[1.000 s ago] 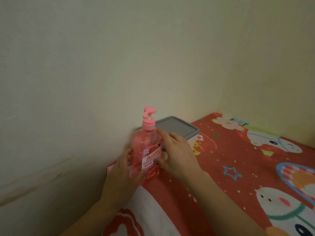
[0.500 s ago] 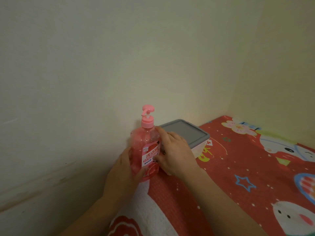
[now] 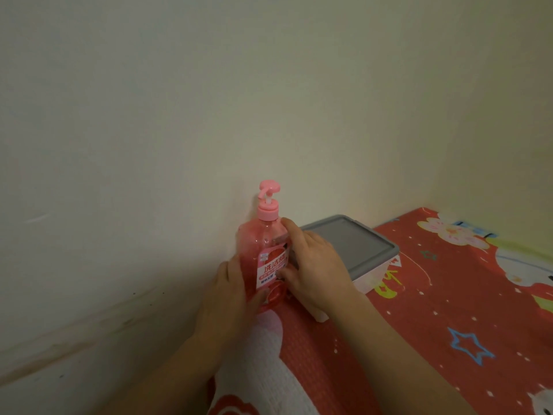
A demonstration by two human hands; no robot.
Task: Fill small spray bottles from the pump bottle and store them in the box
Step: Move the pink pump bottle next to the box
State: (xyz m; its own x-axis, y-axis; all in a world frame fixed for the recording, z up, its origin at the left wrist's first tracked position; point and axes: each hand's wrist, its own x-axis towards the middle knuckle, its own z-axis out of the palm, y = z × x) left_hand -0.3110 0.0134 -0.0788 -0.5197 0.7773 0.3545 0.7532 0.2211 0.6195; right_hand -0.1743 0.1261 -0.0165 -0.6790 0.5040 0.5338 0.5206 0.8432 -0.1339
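A pink pump bottle (image 3: 264, 244) with a red and white label stands upright at the table's far left corner, against the wall. My left hand (image 3: 230, 298) grips its lower left side, thumb across the front. My right hand (image 3: 314, 268) holds its right side, fingers curled round the body. Just behind my right hand stands a white box (image 3: 377, 275) under a grey lid (image 3: 356, 244). No small spray bottles are in view.
A red cartoon-print cloth (image 3: 449, 310) covers the table. Cream walls (image 3: 209, 115) meet in a corner behind the box. The table's left edge drops off just beside the bottle.
Both hands stay on the bottle, which remains in place. The view has turned slightly left, so the box and cloth sit further right in the frame.
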